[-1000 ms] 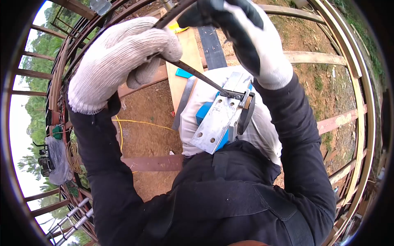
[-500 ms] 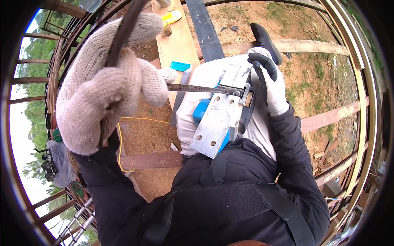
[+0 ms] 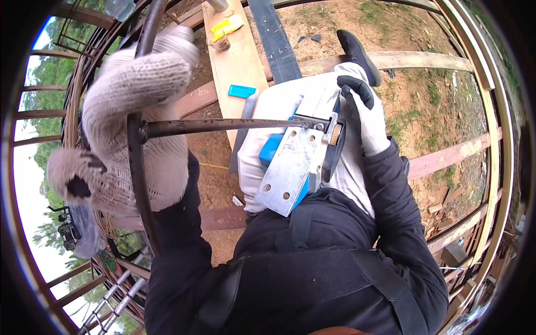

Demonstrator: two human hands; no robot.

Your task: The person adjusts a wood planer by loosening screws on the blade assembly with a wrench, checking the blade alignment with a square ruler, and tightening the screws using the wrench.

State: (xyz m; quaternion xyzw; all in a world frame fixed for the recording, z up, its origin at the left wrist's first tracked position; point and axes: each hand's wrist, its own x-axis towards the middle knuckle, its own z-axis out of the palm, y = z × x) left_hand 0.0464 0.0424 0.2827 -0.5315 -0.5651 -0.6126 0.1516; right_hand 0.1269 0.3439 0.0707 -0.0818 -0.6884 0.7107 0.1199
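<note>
An electric planer point(image 3: 290, 162) lies upside down across my lap, its metal sole and blue body showing. My left hand point(image 3: 139, 106), in a white knitted glove with a hole in it, is curled loosely around the crossbar of a dark T-handle wrench point(image 3: 212, 126). The wrench's shaft runs level to the right, and its tip meets the bolts at the planer's cutter block point(image 3: 310, 124). My right hand point(image 3: 365, 114), gloved in white with dark fingers, grips the planer's right side; part of its grip is hidden.
A plank point(image 3: 237, 70) on my left carries a yellow packet point(image 3: 227, 26), a roll of wire or tape point(image 3: 221, 43) and a blue plastic piece point(image 3: 242, 91). A dark board point(image 3: 273, 39) lies beside it. Wooden beams point(image 3: 424, 61) cross above bare soil.
My left hand has turned and shifted slightly left, rotating the wrench so its crossbar and junction now show. The planer and my right hand stay almost in place.
</note>
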